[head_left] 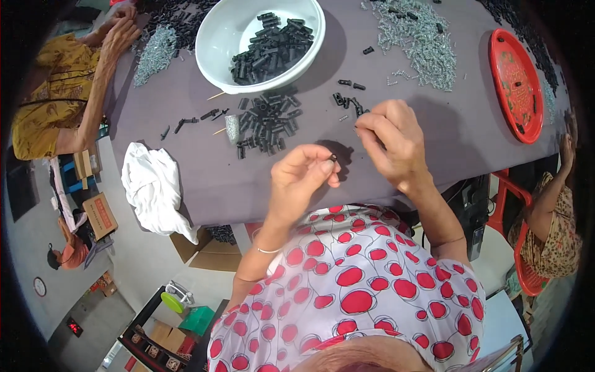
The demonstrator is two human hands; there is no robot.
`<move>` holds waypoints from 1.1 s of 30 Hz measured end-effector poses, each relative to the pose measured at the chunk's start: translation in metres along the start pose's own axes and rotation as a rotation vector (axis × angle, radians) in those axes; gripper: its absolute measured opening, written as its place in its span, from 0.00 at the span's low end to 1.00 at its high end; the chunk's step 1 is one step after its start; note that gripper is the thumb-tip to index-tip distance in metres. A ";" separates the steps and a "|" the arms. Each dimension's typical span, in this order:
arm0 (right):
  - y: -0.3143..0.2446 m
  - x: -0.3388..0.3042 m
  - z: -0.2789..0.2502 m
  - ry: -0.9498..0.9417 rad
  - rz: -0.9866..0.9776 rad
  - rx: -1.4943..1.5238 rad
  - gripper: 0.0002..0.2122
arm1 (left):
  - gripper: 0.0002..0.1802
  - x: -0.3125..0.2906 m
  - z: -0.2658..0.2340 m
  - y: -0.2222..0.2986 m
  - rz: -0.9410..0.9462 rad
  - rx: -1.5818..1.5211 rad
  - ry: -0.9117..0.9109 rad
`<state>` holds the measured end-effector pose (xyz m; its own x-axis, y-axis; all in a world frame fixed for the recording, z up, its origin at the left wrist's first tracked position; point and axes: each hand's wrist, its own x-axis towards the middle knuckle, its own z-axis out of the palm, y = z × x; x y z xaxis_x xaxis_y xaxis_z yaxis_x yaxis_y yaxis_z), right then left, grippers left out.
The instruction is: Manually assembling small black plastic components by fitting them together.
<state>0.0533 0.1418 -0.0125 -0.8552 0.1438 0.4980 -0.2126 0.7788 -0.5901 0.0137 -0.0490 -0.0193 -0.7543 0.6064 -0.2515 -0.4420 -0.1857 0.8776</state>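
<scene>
My left hand (300, 177) is closed in a pinch above the table's near edge. Between its thumb and index finger sits a small black plastic piece (333, 158). To its right, my right hand (396, 139) is also closed, thumb against fingers; whatever is at its fingertips is too small to make out. Just beyond those fingertips lies a little group of black parts (342, 99) with a loose spring (343, 118). Beyond my left hand is a pile of black tubes (266, 121), with a wrapped silvery bundle (232, 129) at its left side.
A white basin (214, 68) of black tubes stands at the back. Metal springs (421, 49) are heaped far right, near a red tray (496, 68). A white cloth (152, 186) hangs over the left edge. Co-workers' arms (99, 93) are at both sides.
</scene>
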 end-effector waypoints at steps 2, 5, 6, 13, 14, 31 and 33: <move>0.000 0.006 0.006 -0.001 -0.026 -0.050 0.08 | 0.07 0.000 0.001 -0.002 -0.028 -0.027 0.019; 0.005 0.013 0.016 -0.092 -0.026 -0.147 0.05 | 0.09 0.002 0.002 -0.002 -0.035 -0.036 0.037; 0.007 0.014 0.017 -0.142 -0.030 -0.206 0.04 | 0.09 0.003 0.003 -0.002 -0.036 -0.039 0.040; 0.003 0.019 0.004 -0.200 -0.144 -0.147 0.04 | 0.09 0.002 -0.001 -0.007 0.044 -0.066 -0.004; -0.002 0.016 -0.002 -0.202 -0.143 -0.147 0.04 | 0.09 0.001 -0.002 -0.007 0.038 -0.087 -0.015; -0.023 -0.007 -0.025 -0.248 -0.152 0.103 0.08 | 0.09 -0.002 0.017 -0.003 0.156 0.417 0.050; -0.025 -0.007 -0.026 -0.249 -0.129 0.106 0.09 | 0.08 -0.001 0.019 -0.003 0.123 0.396 0.051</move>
<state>0.0772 0.1375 0.0148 -0.9047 -0.1165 0.4098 -0.3642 0.7107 -0.6019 0.0249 -0.0347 -0.0138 -0.8174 0.5572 -0.1461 -0.1334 0.0637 0.9890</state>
